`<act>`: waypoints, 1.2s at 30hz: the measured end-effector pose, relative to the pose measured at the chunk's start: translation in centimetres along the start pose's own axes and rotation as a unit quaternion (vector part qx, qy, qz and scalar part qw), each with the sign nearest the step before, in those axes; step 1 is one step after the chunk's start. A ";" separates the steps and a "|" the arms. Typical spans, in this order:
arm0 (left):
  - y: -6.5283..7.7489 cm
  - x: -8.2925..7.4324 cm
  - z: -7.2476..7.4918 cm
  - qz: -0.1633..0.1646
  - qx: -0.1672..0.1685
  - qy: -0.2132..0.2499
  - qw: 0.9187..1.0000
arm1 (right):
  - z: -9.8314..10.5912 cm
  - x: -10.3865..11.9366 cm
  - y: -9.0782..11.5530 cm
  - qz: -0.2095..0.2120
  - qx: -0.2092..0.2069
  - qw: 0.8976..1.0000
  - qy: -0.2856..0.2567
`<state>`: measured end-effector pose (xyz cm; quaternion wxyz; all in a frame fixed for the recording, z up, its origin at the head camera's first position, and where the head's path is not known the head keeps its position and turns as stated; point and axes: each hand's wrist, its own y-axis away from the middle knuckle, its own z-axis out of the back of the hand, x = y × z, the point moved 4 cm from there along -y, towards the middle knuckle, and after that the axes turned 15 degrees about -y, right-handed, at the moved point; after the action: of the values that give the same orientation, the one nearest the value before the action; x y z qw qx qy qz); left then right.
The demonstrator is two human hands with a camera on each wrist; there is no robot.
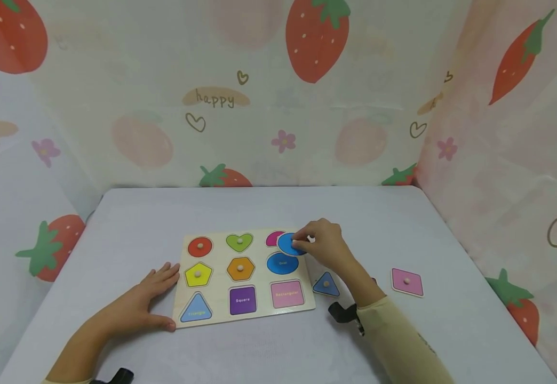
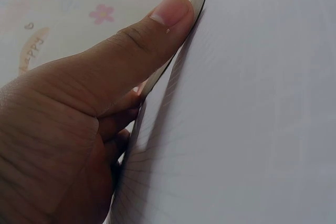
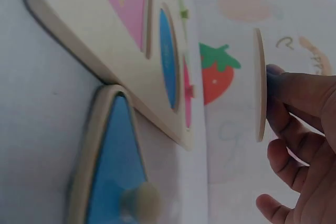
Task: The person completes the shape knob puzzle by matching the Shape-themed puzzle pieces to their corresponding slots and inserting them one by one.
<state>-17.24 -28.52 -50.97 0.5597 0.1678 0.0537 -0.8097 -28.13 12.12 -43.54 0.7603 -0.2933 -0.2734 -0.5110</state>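
A wooden shape puzzle board (image 1: 217,314) lies on the white table. My right hand (image 1: 326,242) pinches a blue oval puzzle piece (image 1: 286,244) above the board's far right part; in the right wrist view the oval piece (image 3: 260,85) appears edge-on, off the board. Below it is the blue oval recess (image 1: 282,263). It partly covers a magenta shape (image 1: 272,239). My left hand (image 1: 139,304) touches the board's left edge, its fingers spread. Red circle (image 1: 200,247), green heart (image 1: 239,242), yellow pentagon (image 1: 198,274) and orange hexagon (image 1: 240,269) pieces sit in their recesses.
A blue triangle piece (image 1: 326,284) lies at the board's right edge, under the right forearm. Farther right lies a pink rectangle piece (image 1: 407,282). Triangle (image 1: 196,308), square (image 1: 243,300) and rectangle (image 1: 287,294) recesses show printed labels. Strawberry-print sheets surround the table.
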 end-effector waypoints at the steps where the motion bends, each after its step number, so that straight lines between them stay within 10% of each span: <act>1: 0.0 0.0 0.0 0.001 0.000 0.000 1.000 | -0.3 0.0 0.0 0.001 0.004 1.000 0.005; 36: 0.1 -0.3 0.3 0.000 0.000 -0.002 1.000 | -4.8 -1.0 0.5 -0.060 0.048 0.997 0.003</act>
<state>-17.13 -28.32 -50.57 0.5600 0.1660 0.0526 -0.8100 -27.38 9.37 -47.58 0.7422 -0.2382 -0.3127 -0.5428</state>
